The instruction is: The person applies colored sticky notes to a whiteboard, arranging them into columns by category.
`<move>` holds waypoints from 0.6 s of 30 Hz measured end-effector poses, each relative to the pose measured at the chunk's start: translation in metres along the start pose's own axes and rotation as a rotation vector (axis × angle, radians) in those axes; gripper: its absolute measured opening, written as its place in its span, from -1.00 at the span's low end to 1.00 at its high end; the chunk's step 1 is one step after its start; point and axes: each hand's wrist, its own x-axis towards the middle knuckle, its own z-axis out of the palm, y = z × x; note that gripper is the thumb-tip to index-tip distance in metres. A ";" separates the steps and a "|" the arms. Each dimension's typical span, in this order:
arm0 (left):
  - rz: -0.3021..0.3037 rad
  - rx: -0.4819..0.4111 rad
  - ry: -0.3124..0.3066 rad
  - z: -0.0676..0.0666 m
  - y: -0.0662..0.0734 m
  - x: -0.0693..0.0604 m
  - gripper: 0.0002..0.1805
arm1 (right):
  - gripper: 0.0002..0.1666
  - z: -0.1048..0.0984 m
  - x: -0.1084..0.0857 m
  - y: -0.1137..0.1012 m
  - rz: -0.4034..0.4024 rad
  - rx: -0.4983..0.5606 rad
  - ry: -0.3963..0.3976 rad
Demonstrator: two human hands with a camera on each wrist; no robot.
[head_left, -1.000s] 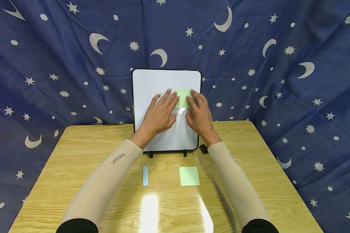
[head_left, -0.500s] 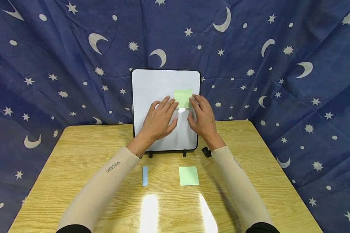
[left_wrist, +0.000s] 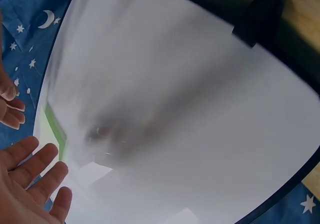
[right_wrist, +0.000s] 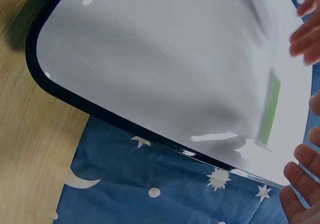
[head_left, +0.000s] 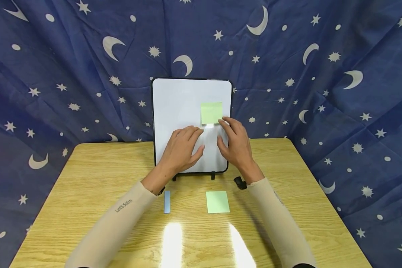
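A light green square note (head_left: pixel 211 112) sits on the upper right part of the upright whiteboard (head_left: pixel 177 96). Below and left of it is my left hand (head_left: pixel 181 147), fingers relaxed, holding nothing. My right hand (head_left: pixel 235 141) is at the note's lower right corner, its fingers loosely bent and gripping nothing; whether a fingertip touches the note, I cannot tell. In the left wrist view the note (left_wrist: pixel 52 131) shows beyond the spread fingers of my left hand (left_wrist: pixel 30 184). The right wrist view shows the note (right_wrist: pixel 270 109) edge-on, near my right hand (right_wrist: pixel 302 184).
On the wooden table (head_left: pixel 100 178), in front of the board, lie a narrow blue strip (head_left: pixel 167 202) and a second light green square (head_left: pixel 217 202). Black feet (head_left: pixel 213 175) hold the board up. A dark blue curtain (head_left: pixel 127 74) with moons and stars hangs behind.
Both hands have moved down from the note, the left one farther, and the right one also slightly to the right. The note stays in its place on the board.
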 end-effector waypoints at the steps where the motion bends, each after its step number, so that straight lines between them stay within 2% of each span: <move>1: 0.001 -0.007 0.001 0.000 0.001 -0.003 -0.46 | -0.35 -0.001 -0.001 -0.001 0.000 0.002 0.000; 11: 0.011 -0.036 0.016 0.003 0.010 -0.022 -0.50 | -0.37 -0.010 -0.018 -0.009 0.010 0.031 -0.002; 18: -0.009 -0.073 -0.019 0.002 0.016 -0.041 -0.49 | -0.41 -0.018 -0.032 -0.012 0.004 0.050 -0.040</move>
